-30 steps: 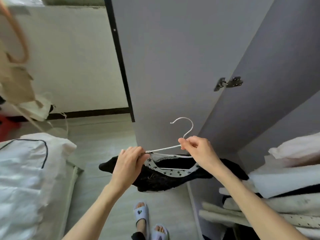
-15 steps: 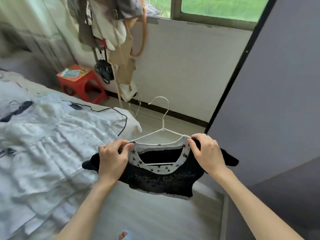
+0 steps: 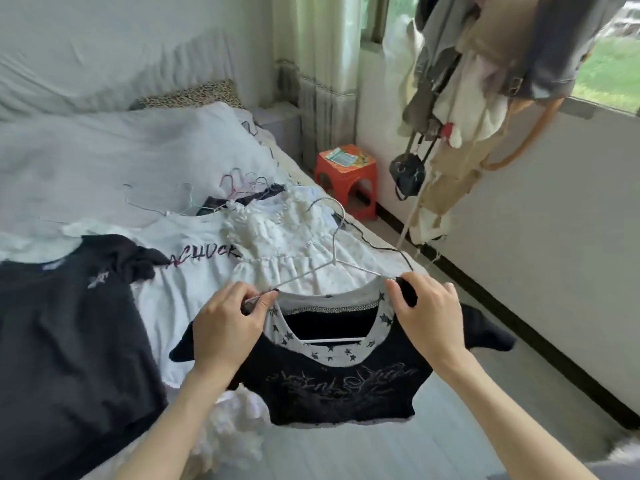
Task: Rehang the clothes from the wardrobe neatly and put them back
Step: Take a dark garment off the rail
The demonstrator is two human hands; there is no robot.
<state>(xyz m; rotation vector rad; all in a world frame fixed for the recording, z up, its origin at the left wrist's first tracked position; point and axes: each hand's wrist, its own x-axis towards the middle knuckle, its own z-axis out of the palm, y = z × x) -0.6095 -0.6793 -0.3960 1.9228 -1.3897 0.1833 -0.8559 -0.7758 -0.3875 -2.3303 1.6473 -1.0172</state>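
A small black top (image 3: 339, 386) with a white star-print collar hangs on a white wire hanger (image 3: 330, 247), held over the floor beside the bed. My left hand (image 3: 228, 330) pinches the left shoulder of the top and the hanger arm. My right hand (image 3: 429, 317) grips the right shoulder. The hanger's hook points up and away from me.
On the bed (image 3: 104, 161) lie a white dress (image 3: 277, 244), a white printed shirt (image 3: 194, 271), a black garment (image 3: 59, 341) and several loose hangers (image 3: 239, 188). An orange stool (image 3: 346, 178) stands by the wall. Bags and clothes (image 3: 467, 98) hang at the upper right.
The view has swung left from the wardrobe to the bed. My right hand moved from the hanger's neck to the right shoulder of the top. Both hands carried the hung top along.
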